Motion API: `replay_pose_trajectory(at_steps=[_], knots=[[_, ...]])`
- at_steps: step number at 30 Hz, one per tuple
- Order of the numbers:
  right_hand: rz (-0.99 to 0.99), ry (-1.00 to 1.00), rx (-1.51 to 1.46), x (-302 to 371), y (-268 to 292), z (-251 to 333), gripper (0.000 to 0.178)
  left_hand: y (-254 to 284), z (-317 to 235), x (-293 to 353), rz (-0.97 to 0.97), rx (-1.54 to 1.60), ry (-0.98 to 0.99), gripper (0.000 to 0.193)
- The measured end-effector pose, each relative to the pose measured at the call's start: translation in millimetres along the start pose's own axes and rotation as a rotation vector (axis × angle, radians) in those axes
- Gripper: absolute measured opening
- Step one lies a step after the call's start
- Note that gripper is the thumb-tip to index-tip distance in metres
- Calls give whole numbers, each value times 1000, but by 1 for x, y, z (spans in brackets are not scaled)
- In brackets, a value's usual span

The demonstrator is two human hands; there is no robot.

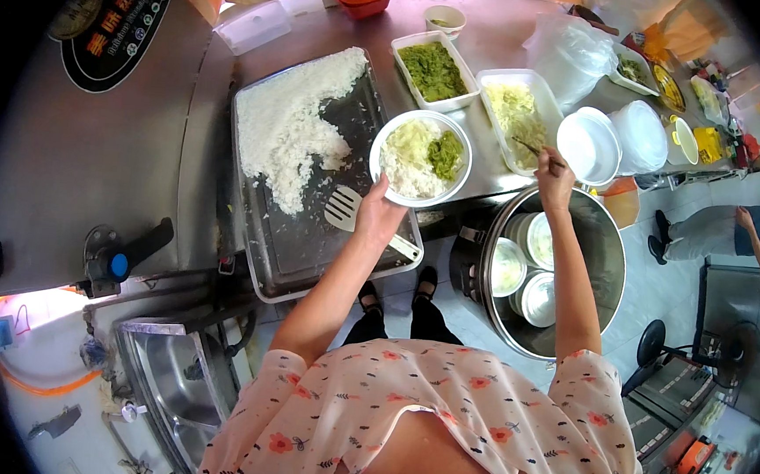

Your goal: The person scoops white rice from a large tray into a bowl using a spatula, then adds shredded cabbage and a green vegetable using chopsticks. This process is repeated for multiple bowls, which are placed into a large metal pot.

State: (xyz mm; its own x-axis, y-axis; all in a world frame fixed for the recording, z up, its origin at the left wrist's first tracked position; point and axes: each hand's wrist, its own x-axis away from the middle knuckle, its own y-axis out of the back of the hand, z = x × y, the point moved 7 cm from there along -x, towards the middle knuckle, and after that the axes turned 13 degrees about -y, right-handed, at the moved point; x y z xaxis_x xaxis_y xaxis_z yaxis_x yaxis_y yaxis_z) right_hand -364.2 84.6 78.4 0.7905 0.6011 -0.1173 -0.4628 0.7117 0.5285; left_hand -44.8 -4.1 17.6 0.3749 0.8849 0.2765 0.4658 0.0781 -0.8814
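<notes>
My left hand [380,212] grips the near left rim of a round white bowl [407,200], with the thumb over its edge. Inside are white rice, pale shredded vegetable and a small heap of chopped greens [445,155]. My right hand [553,180] is closed around a thin metal utensil [527,147], its tip down in pale shreds; the tip's shape cannot be made out. Those shreds fill much of a white rectangular tub [545,103]. Left of it stands a similar tub of chopped greens [432,70]. A slotted turner [343,208] lies on the rice tray, beside my left wrist.
A large dark tray [285,270] holds spread rice at left. Below my right forearm, a deep steel pot [606,253] contains several white bowls [508,268]. Stacked white bowls [589,146] and clear lids [641,136] stand right. Another person [724,228] is at far right.
</notes>
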Motion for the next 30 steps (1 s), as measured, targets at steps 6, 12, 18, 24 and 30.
replay_pose_trajectory(at_steps=[6, 12, 18, 24, 30], knots=[[295, 274, 431, 7, -38, -12, 29, -4, 9, 20, -51, -40, 29, 45], [4, 499, 416, 3, 18, -2, 38, 3, 34, 48, -71, -90, 113, 48], [-75, 400, 845, -27, 63, -33, 19, -8, 84, 82, -9, -104, 275, 50], [10, 482, 803, -35, 65, -46, 16, -2, 117, 96, -5, -181, 389, 50], [-185, 536, 587, -37, 79, -32, 23, 30, 133, 102, -25, -251, 417, 44]])
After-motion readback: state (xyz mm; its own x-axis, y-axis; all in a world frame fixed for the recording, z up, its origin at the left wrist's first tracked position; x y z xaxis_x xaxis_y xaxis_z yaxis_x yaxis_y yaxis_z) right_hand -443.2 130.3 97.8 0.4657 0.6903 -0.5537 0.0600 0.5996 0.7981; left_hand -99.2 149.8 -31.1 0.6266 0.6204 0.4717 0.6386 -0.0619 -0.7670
